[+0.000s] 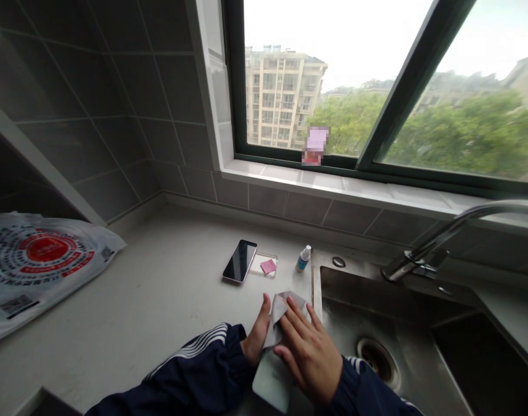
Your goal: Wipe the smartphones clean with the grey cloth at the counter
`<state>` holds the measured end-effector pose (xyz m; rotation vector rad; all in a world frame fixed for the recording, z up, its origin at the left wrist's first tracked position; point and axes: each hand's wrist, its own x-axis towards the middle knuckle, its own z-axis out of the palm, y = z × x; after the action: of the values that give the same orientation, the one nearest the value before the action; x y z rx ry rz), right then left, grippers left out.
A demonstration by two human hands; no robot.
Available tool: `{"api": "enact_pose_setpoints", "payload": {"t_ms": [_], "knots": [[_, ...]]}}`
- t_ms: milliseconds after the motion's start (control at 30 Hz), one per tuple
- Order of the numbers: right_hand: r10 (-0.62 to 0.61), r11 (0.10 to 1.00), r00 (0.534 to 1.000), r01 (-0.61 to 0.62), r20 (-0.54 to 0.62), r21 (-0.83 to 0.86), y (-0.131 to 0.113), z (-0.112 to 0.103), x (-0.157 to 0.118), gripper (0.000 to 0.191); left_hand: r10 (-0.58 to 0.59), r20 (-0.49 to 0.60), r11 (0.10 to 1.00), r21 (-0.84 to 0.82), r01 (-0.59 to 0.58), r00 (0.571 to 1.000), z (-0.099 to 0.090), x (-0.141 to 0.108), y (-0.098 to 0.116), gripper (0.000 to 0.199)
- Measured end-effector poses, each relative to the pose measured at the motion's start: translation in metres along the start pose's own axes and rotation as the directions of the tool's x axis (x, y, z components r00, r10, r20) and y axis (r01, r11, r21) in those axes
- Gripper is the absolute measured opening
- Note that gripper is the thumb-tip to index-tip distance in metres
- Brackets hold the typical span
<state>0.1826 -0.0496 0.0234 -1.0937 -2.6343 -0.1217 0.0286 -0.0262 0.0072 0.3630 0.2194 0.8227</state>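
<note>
Over the front of the pale surface, beside the left part of the metal sink, two bare hands meet at a pale flat panel with rounded corners, tilted, its lower end toward the wearer. A grey cloth covers its far end. The left hand lies along the left side of the panel and cloth, thumb raised; its other fingers are hidden, so how tight its grip is cannot be told. The right hand has a wide, flat grip, fingers extended over the cloth. Beyond them, a dark-screened phone lies at a slant, its right edge meeting a clear case that bears a pink packet. A small capped bottle stands upright to the right, near the seam where the surface meets the sink's rim, with a gap between it and the case. To the left, a broad stretch of surface separates the phone from a printed plastic bag; a narrower strip runs behind the phone to the tiled wall. On the right, the sink basin opens beside the right hand, its round drain near the sleeve, and a curved faucet rises behind.
</note>
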Motion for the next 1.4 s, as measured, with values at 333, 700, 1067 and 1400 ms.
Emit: {"api": "enact_pose_setpoints", "payload": {"t_ms": [333,700,1067,1400], "knots": [[0.083,0.994,0.992,-0.076,-0.093,0.073,0.01,0.006,0.001,0.056,0.033,0.083,0.997,0.06,-0.038,0.996,0.002,0.001,-0.001,0.073],[0.103,0.995,0.994,-0.103,-0.039,0.013,0.0,0.006,-0.001,0.052,0.04,-0.005,0.999,-0.004,-0.04,0.999,0.008,0.005,0.011,0.082],[-0.047,0.996,0.997,0.043,0.056,0.082,-0.027,0.0,-0.008,0.06,0.051,-0.123,0.999,0.023,-0.049,0.991,0.0,0.008,0.017,0.092],[-0.127,0.989,0.984,0.135,-0.126,0.063,-0.043,0.011,-0.008,0.06,-0.114,-0.181,0.988,0.08,0.131,0.977,-0.007,0.006,0.026,0.112]]}}
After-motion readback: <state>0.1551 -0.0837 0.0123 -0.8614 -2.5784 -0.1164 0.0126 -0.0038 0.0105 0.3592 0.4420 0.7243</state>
